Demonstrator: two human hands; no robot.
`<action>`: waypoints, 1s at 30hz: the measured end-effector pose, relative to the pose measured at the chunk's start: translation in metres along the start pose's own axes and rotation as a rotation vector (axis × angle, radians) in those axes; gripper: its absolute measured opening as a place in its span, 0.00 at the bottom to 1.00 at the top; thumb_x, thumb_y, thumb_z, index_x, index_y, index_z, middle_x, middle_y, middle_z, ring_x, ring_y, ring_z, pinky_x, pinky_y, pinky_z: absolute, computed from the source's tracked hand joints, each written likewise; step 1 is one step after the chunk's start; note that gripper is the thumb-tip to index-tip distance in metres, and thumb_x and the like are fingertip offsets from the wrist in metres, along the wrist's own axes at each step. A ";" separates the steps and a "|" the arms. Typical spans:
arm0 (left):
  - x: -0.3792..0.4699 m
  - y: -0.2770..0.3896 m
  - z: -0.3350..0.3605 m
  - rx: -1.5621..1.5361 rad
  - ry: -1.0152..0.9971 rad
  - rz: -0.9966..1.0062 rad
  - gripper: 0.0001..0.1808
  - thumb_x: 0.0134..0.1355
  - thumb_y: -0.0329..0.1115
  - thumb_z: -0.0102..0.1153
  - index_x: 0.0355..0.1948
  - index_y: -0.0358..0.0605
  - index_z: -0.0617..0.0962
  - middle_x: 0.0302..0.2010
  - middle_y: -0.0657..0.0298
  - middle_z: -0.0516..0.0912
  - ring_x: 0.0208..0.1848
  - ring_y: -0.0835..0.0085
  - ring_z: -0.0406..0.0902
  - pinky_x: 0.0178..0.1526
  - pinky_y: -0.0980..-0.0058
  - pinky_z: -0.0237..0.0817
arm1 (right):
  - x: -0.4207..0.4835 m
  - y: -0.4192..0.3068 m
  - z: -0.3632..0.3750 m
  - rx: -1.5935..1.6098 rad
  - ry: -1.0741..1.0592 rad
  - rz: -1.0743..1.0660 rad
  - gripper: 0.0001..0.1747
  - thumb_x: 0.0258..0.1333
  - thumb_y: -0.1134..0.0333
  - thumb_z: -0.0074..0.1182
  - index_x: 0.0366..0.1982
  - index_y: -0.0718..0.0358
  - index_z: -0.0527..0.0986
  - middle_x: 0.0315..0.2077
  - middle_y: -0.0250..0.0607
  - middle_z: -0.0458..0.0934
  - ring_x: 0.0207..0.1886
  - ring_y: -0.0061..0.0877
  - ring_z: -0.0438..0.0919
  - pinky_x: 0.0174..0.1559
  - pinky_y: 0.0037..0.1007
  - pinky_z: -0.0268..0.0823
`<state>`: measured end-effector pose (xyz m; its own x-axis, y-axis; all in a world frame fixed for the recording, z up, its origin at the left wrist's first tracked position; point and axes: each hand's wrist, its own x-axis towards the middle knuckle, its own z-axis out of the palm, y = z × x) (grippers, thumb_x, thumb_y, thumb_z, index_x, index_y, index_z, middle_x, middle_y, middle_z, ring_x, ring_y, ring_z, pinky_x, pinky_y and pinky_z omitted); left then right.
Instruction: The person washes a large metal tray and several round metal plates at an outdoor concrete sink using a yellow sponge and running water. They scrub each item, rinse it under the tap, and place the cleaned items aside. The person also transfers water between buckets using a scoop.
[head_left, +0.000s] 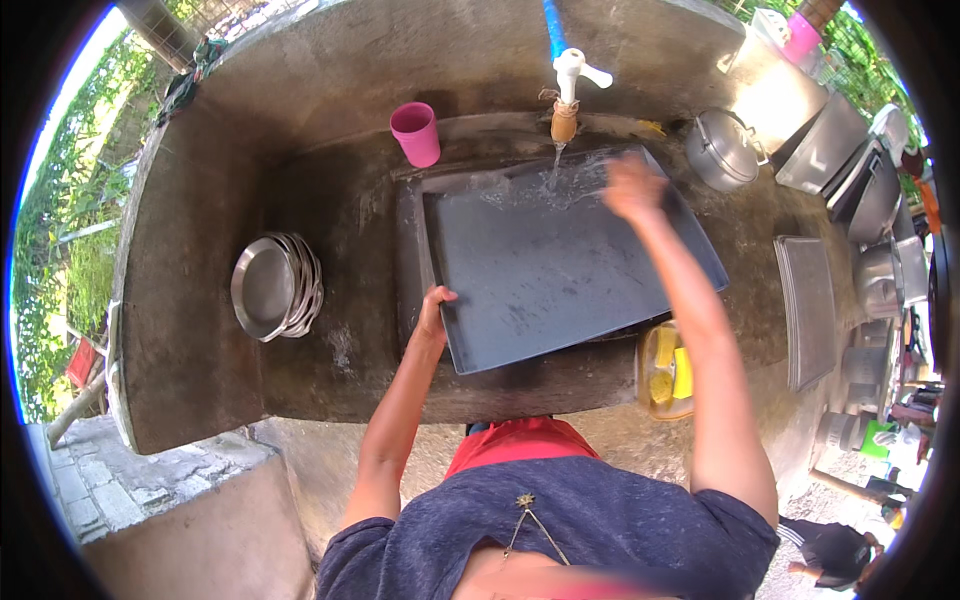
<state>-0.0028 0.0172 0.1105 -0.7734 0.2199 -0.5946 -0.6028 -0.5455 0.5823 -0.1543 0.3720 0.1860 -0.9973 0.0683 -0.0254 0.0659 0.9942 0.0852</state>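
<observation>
A dark rectangular metal baking tray (547, 262) lies tilted over the basin of a concrete sink (352, 390). My left hand (435, 311) grips its lower left edge, thumb over the rim. Near the tray's far right part is my right hand (636, 187), blurred; whether it touches the tray or holds anything cannot be told. Water runs from a white plastic tap (571, 71) with a brownish spout onto the tray's far side, where it spreads and splashes. A yellowish container (645, 409) with a yellow sponge (682, 373) and other yellow pieces sits beside my right forearm.
Stacked metal plates (266, 289) stand at the left, a pink plastic cup (417, 135) behind the tray. On the right are a lidded metal pot (724, 150), flat metal trays (806, 311) and several more pans. Another person (832, 551) is at the lower right.
</observation>
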 end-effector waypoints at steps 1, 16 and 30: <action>0.005 -0.003 -0.004 -0.032 -0.040 -0.011 0.24 0.35 0.37 0.53 0.38 0.37 0.74 0.29 0.57 0.77 0.30 0.62 0.75 0.37 0.64 0.71 | -0.008 0.036 -0.009 -0.065 0.044 0.227 0.25 0.53 0.51 0.50 0.51 0.54 0.71 0.55 0.48 0.65 0.55 0.41 0.69 0.48 0.57 0.61; 0.114 -0.076 0.062 -0.229 -0.254 -0.360 0.26 0.66 0.47 0.35 0.55 0.37 0.69 0.53 0.50 0.73 0.55 0.58 0.70 0.59 0.57 0.60 | -0.062 0.199 -0.137 0.334 0.389 0.310 0.22 0.55 0.67 0.49 0.52 0.66 0.68 0.43 0.56 0.76 0.49 0.46 0.73 0.51 0.38 0.64; 0.156 0.087 0.006 0.131 0.268 0.371 0.31 0.64 0.57 0.41 0.52 0.39 0.72 0.47 0.57 0.76 0.50 0.64 0.72 0.53 0.64 0.62 | 0.001 0.131 0.045 0.942 0.777 0.195 0.15 0.51 0.61 0.58 0.36 0.65 0.76 0.27 0.48 0.78 0.28 0.32 0.74 0.37 0.33 0.65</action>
<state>-0.1772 0.0090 0.0713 -0.8733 -0.1963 -0.4458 -0.3289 -0.4373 0.8370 -0.1448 0.5058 0.1527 -0.7012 0.4744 0.5323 -0.1082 0.6671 -0.7371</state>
